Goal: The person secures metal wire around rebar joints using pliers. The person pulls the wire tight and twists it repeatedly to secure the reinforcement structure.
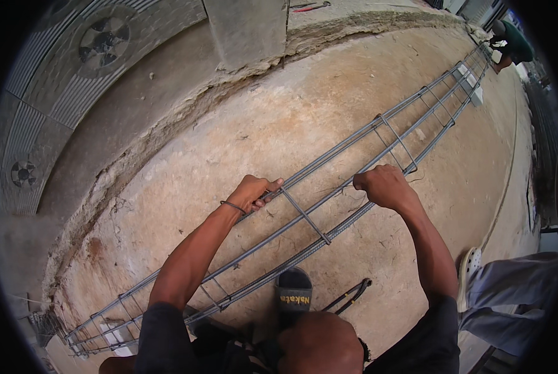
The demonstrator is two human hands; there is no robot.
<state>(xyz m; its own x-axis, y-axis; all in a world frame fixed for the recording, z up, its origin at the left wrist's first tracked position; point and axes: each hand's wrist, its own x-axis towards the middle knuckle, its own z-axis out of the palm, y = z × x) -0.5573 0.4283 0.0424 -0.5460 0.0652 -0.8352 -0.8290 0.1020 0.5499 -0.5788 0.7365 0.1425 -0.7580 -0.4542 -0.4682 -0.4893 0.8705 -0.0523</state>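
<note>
A long steel rebar cage (pixel 305 213) lies diagonally across my view, its lengthwise bars joined by square stirrups. My left hand (pixel 259 194) grips the upper bar beside a stirrup, thumb and fingers wrapped on it. My right hand (pixel 380 184) is closed at the middle bar farther right; its curled fingertips are hidden, so what they hold is unclear. Pale blocks (pixel 468 82) sit under the cage toward the far end, and another (pixel 117 336) at the lower left. A long tool with black and yellow handles (pixel 347 296) lies on the dirty concrete floor (pixel 291 112) below the cage.
A co-worker (pixel 512 43) bends at the cage's far end. Another person's trousered legs (pixel 509 280) are at my right. A broken concrete ledge (pixel 154 134) runs along the upper left, with a paved strip beyond and red-handled pliers (pixel 310 7) at the top. My sandal (pixel 291 287) is below.
</note>
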